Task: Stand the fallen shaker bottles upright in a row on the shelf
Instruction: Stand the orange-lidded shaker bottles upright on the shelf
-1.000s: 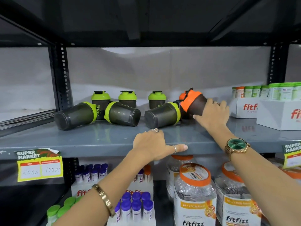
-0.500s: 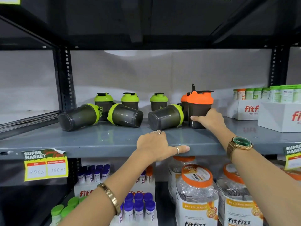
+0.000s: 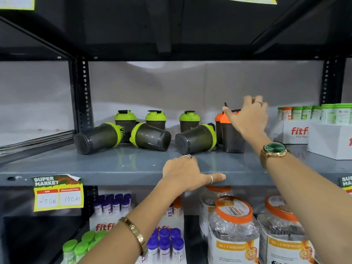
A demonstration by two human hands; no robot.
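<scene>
Three dark shaker bottles with green lids lie on their sides on the grey shelf (image 3: pixel 114 164): the left one (image 3: pixel 97 138), the middle one (image 3: pixel 152 137) and the right one (image 3: pixel 196 139). Behind them three green-lidded shakers (image 3: pixel 155 119) stand upright. An orange-lidded shaker (image 3: pixel 231 136) stands upright at the right end, with a second orange one (image 3: pixel 218 126) close behind it. My right hand (image 3: pixel 247 117) hovers at that shaker's lid, fingers spread, thumb at the lid. My left hand (image 3: pixel 186 172) rests on the shelf's front edge, holding nothing.
White fitfizz boxes (image 3: pixel 331 140) with green-lidded tubs stand at the right of the shelf. A black perforated post (image 3: pixel 82 92) bounds the left side. A price label (image 3: pixel 58 193) hangs on the shelf front. Jars (image 3: pixel 232 225) and purple-capped tubes (image 3: pixel 165 242) fill the shelf below.
The orange-lidded shaker went from tilted in my right hand to standing upright. My right hand then slid up from its body to the lid and spread. My left hand stayed put.
</scene>
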